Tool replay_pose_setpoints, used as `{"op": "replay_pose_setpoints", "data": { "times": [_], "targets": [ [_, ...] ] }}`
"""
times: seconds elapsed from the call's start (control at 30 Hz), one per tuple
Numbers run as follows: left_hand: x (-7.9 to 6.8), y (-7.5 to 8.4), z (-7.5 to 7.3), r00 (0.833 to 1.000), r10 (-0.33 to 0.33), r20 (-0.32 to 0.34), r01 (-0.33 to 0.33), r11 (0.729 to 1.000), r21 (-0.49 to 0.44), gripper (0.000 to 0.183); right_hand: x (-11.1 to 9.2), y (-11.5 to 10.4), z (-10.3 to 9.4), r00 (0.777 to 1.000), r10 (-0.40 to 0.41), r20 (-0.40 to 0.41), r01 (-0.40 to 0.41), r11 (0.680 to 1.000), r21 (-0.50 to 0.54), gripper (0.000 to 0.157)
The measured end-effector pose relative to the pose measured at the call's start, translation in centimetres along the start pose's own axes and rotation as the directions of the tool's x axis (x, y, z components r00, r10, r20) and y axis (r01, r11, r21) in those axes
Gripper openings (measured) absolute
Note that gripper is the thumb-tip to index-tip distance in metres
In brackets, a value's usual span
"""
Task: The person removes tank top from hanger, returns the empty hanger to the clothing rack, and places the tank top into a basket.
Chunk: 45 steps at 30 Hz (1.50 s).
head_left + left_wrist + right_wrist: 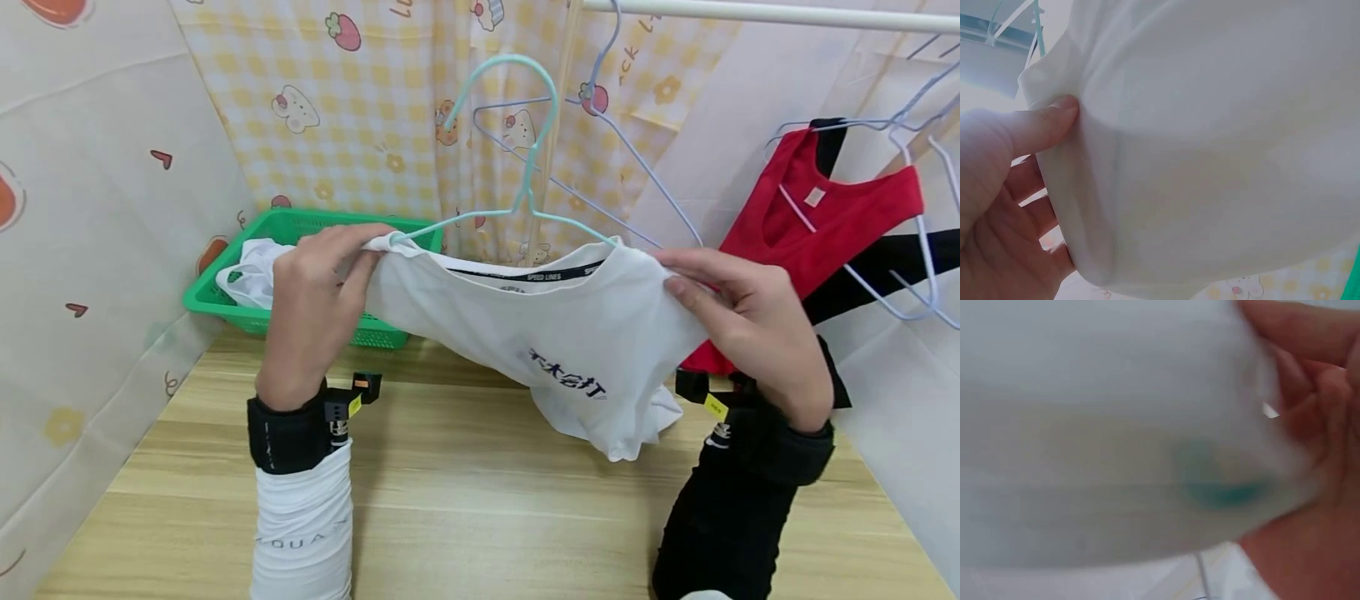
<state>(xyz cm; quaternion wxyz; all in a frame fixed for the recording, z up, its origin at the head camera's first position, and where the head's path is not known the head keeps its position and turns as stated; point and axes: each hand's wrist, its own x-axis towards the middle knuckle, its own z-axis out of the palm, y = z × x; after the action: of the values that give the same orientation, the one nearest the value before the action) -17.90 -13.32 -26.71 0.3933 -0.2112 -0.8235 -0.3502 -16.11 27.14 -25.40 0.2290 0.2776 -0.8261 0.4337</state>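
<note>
A white T-shirt [570,333] with dark lettering on its chest hangs spread between my two hands. A mint-green hanger [534,158] stands up out of its neckline, both arms running under the shoulders and its hook pointing left. My left hand [318,300] pinches the shirt's left-side shoulder between thumb and fingers; in the left wrist view the thumb [1054,122] presses on the cloth. At the opposite shoulder, my right hand [757,321] pinches the fabric. A blurred green shape [1229,490] shows through the shirt in the right wrist view. The hanger's arm ends are hidden inside.
Behind my left hand is a green basket [300,218] with white cloth [258,271] in it. A white rail [787,17] runs along the upper right, with a blue hanger [648,171] and a red tank top [840,204] below. Under everything lies a wooden tabletop [480,517].
</note>
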Motion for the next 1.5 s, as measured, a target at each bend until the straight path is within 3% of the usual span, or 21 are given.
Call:
{"op": "replay_pose_setpoints", "data": {
  "times": [0.1,0.27,0.37,0.47,0.57,0.67,0.8,0.93,1.0,1.13,1.33,1.43,1.5],
  "targets": [
    [0.0,0.0,0.0,1.000,-0.015,0.023,0.014,1.000,0.018,0.018,0.4,-0.5,0.6,0.996,-0.001,0.090,0.017,0.984,-0.175,0.046],
    [0.0,0.4,0.8,0.996,0.014,0.093,-0.022,0.996,0.084,0.019,1.6,-1.6,2.9,0.989,-0.035,0.144,0.066,0.975,-0.213,0.054],
    [0.0,1.1,1.6,0.988,0.048,0.143,-0.067,0.990,0.128,0.019,2.3,-2.2,4.9,0.995,-0.049,0.092,0.064,0.983,-0.172,0.046],
    [0.1,1.7,2.3,0.980,0.079,0.185,-0.106,0.984,0.143,0.020,2.8,-2.8,6.9,1.000,-0.004,-0.012,0.003,0.996,-0.087,0.031],
    [0.0,2.2,2.9,0.971,0.101,0.217,-0.134,0.981,0.142,0.020,3.2,-3.1,8.4,0.990,0.079,-0.114,-0.081,0.997,-0.009,0.019],
    [-0.1,2.4,3.2,0.963,0.114,0.246,-0.150,0.980,0.132,0.021,3.5,-3.0,9.2,0.972,0.141,-0.186,-0.143,0.990,0.002,0.022],
    [-0.1,2.4,3.2,0.947,0.128,0.294,-0.162,0.982,0.093,0.023,3.7,-2.5,9.4,0.956,0.169,-0.238,-0.189,0.980,-0.060,0.034],
    [-0.1,1.9,2.6,0.938,0.135,0.319,-0.138,0.990,-0.012,0.025,3.8,-2.0,8.9,0.949,0.183,-0.257,-0.204,0.977,-0.057,0.041],
    [0.0,1.7,2.2,0.944,0.123,0.305,-0.107,0.992,-0.069,0.026,3.8,-1.7,8.4,0.940,0.195,-0.279,-0.214,0.976,-0.039,0.044],
    [0.0,0.8,1.0,0.973,0.066,0.223,-0.040,0.992,-0.119,0.026,3.8,-1.3,7.2,0.916,0.244,-0.318,-0.253,0.967,0.011,0.045],
    [-0.1,-0.3,0.0,0.985,0.014,0.174,0.011,0.990,-0.138,0.025,3.5,-0.8,5.9,0.905,0.309,-0.293,-0.283,0.951,0.128,0.038],
    [-0.1,-0.6,-0.1,0.984,-0.003,0.176,0.028,0.989,-0.143,0.023,3.5,-0.7,5.8,0.896,0.327,-0.301,-0.243,0.928,0.284,0.036],
    [-0.1,-0.8,-0.1,0.982,-0.020,0.185,0.046,0.989,-0.138,0.021,3.5,-0.7,5.7,0.889,0.324,-0.325,-0.172,0.892,0.418,0.036]
  ]
}}
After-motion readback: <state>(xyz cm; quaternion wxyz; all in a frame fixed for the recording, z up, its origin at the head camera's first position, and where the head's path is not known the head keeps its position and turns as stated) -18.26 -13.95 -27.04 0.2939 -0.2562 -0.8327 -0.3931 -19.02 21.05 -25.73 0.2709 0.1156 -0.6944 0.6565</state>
